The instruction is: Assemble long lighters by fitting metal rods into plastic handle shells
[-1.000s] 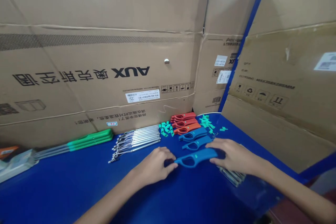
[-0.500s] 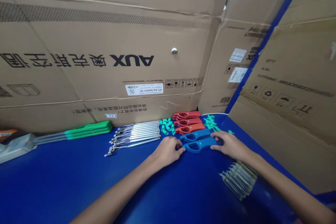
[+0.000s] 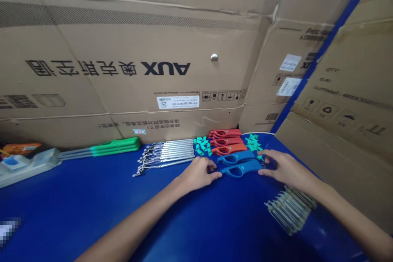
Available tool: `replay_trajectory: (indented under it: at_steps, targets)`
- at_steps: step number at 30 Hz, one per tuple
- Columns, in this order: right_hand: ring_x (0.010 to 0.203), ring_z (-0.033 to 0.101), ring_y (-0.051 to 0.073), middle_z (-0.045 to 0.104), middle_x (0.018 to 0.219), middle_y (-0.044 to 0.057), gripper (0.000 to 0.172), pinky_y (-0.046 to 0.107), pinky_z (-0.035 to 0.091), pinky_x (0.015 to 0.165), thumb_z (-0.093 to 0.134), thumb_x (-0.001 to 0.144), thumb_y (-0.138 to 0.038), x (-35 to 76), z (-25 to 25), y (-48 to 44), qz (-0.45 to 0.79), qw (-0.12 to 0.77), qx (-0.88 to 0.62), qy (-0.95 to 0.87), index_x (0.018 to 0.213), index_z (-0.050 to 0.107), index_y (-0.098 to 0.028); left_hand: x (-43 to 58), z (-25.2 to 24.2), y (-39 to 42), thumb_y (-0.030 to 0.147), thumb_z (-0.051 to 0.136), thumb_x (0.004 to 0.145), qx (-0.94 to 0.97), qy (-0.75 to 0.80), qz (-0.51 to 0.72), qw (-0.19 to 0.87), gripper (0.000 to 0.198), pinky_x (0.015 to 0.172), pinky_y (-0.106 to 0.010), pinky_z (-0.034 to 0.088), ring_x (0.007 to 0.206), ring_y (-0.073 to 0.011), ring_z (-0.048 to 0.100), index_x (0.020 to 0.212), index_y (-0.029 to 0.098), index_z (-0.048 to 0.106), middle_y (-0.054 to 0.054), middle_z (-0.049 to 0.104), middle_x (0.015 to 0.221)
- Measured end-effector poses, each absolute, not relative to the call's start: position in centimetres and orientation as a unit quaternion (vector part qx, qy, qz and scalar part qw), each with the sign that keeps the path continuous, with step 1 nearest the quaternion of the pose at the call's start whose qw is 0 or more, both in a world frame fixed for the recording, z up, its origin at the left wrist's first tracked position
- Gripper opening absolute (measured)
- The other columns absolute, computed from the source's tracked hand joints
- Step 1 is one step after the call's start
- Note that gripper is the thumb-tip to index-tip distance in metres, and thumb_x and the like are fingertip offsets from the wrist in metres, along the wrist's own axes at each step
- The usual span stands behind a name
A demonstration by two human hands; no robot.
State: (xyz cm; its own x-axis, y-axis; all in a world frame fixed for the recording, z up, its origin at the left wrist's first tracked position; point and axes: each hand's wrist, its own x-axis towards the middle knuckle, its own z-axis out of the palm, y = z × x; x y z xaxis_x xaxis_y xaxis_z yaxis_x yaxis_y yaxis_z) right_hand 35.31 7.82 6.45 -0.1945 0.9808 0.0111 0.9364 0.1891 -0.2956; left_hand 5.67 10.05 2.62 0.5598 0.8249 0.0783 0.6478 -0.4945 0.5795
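Two blue plastic lighter casings, each with an oval finger opening, lie side by side on the blue table. At the left tip of the front blue casing (image 3: 250, 167) is my left hand (image 3: 201, 173), its thumb touching or nearly touching that tip, fingers apart. My right hand (image 3: 284, 168) hovers by the casing's other end, thumb and fingers spread, with nothing held between them. The rear blue casing (image 3: 242, 156) is just behind. Further back, red and orange casings (image 3: 229, 141) continue the row. Small green pieces (image 3: 253, 142) are heaped behind my right hand.
Green cap-like pieces (image 3: 202, 145) and silver rods with wires (image 3: 176, 151) lie left of the casings. Clear narrow cartridges (image 3: 290, 211) sit below my right wrist. Green-handled lighters (image 3: 115, 147) and a power strip (image 3: 33, 168) are far left. Cardboard walls (image 3: 123, 41) enclose the back and right.
The view has shifted, so everything appears further right. My right hand's fingers have spread and drawn slightly away from the front blue casing. The casings keep their arrangement.
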Motion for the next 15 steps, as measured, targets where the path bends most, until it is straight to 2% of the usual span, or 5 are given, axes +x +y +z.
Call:
replay_trajectory:
  at_steps: [5,9,12,15]
  targets:
    - [0.07,0.058,0.02,0.063,0.091,0.006,0.04,0.032,0.046,0.066,0.061,0.078,-0.046,34.5,6.7,7.0,0.085,0.132,-0.606,-0.78,0.108,0.063,-0.021,1.3,3.6,9.2,0.04,0.06,0.085,0.844,0.461,0.178,0.207,0.029,0.071,-0.024,0.048,0.08,-0.0167,0.065,0.1,0.017,0.07,-0.004,0.072,0.092]
    - [0.053,0.047,0.013,0.061,0.079,0.004,0.037,0.027,0.041,0.051,0.061,0.077,-0.052,32.4,7.3,5.3,0.136,0.176,-0.587,-0.779,0.097,0.067,-0.021,-6.5,5.8,9.7,0.033,0.052,0.086,0.818,0.532,0.18,0.124,0.025,0.085,-0.028,0.046,0.093,-0.02,0.063,0.096,0.018,0.069,-0.005,0.07,0.099]
    - [0.049,0.038,0.011,0.054,0.062,0.001,0.035,0.023,0.033,0.045,0.064,0.076,-0.053,29.7,8.1,3.5,0.228,0.208,-0.559,-0.769,0.087,0.068,-0.02,-14.1,7.4,10.7,0.034,0.046,0.086,0.755,0.631,0.175,0.044,0.032,0.09,-0.036,0.043,0.101,-0.0276,0.059,0.1,0.015,0.066,-0.011,0.067,0.105]
    - [0.047,0.03,0.008,0.042,0.052,-0.002,0.035,0.021,0.025,0.043,0.065,0.077,-0.052,26.2,8.0,2.1,0.341,0.292,-0.541,-0.711,0.072,0.065,-0.018,-20.6,8.1,11.7,0.032,0.053,0.075,0.693,0.708,0.136,0.005,0.036,0.085,-0.043,0.044,0.101,-0.0356,0.057,0.103,0.012,0.065,-0.016,0.066,0.102]
